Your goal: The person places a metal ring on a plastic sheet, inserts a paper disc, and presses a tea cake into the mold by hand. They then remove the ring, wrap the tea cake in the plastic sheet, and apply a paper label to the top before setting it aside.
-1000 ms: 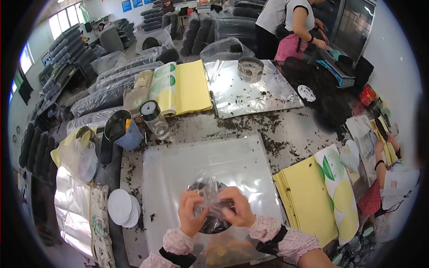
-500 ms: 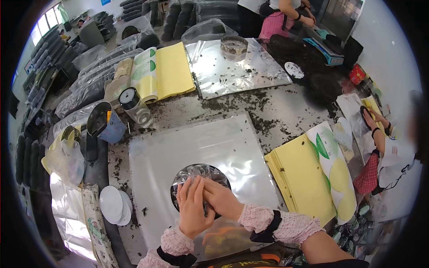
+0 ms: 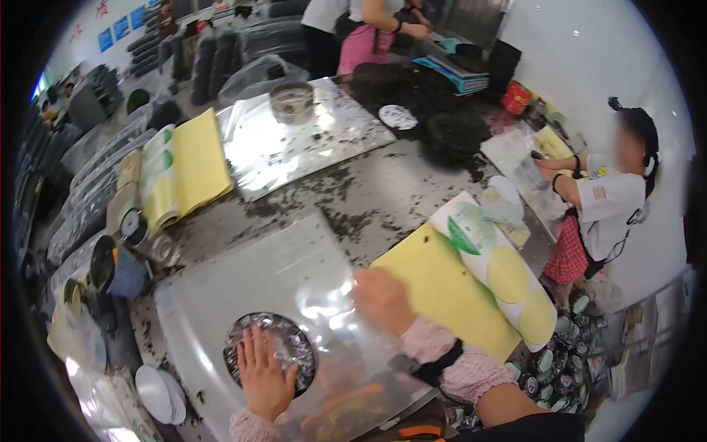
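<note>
My left hand (image 3: 267, 372) lies flat, fingers stretched out, on a round dark disc (image 3: 296, 345) wrapped in crinkled clear plastic film. The disc rests on a shiny, pale plastic-covered sheet (image 3: 283, 265) on the table. My right hand (image 3: 383, 300) is off the disc, over the right edge of that sheet and beside a stack of yellow paper (image 3: 434, 287). Motion smears its fingers, so I cannot make out whether they hold anything. A white, green and yellow printed sheet (image 3: 501, 269) lies along the right side of the yellow stack.
White round discs (image 3: 156, 394), a blue cup (image 3: 127, 274) and a clear jar (image 3: 158, 247) stand at left. Dark leaf crumbs (image 3: 294, 188) litter the table. Behind is another shiny sheet (image 3: 324, 151) with a ring (image 3: 292, 103). A co-worker (image 3: 604, 195) works at right.
Both hands were together on the wrapped disc. My right hand has moved off to the right; my left now lies flat on it. The head view has turned rightward.
</note>
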Demonstrator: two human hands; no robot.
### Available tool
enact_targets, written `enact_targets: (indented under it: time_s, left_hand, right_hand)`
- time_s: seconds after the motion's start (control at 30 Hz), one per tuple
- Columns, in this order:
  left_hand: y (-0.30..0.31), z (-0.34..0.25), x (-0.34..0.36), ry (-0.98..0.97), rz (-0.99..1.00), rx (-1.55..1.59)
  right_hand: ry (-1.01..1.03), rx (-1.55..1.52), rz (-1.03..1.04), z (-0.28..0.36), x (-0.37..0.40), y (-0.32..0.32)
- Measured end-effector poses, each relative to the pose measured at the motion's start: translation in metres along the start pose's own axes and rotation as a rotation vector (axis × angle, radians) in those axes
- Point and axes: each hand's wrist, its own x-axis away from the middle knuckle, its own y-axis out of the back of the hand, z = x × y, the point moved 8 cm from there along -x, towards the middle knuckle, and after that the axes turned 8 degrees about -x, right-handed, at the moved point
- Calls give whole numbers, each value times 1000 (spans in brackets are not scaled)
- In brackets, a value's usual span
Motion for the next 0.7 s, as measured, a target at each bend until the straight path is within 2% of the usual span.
enact_targets:
  time_s: [0.03,0.07,0.1,0.17,0.27,0.37,0.47,0.5,0.53,0.57,0.67,0.7]
  left_hand:
    - [1,-3,-1,-10,0,10]
    - [2,-4,-1,-10,-1,14]
    - [3,-3,-2,-1,-6,19]
    - [3,-4,-3,-6,-12,15]
    - [4,-6,-1,-34,-42,-15]
    - [5,-7,1,-46,-51,-16]
    - [3,-5,3,-47,-81,-30]
    - [0,-6,3,-58,-71,-18]
    - [-1,-5,1,-46,-64,-17]
    - [0,0,3,-17,-53,-17]
    - [3,3,4,-6,-27,48]
    - [1,4,6,-11,-52,41]
  right_hand:
    - [-82,226,-84,-45,19,39]
    - [-330,442,-168,-97,52,74]
    - [-337,758,-170,-120,74,107]
    - [-271,910,-32,-140,93,132]
    - [-303,790,-150,-148,95,139]
    - [-650,515,-357,-170,103,160]
    - [-741,313,-430,-198,95,181]
    - [-744,285,-353,-220,100,189]
    - [-546,326,-315,-240,95,212]
    - [-673,460,-453,-214,69,259]
    - [-626,-105,-762,-185,29,317]
    - [-679,-157,-683,-173,21,278]
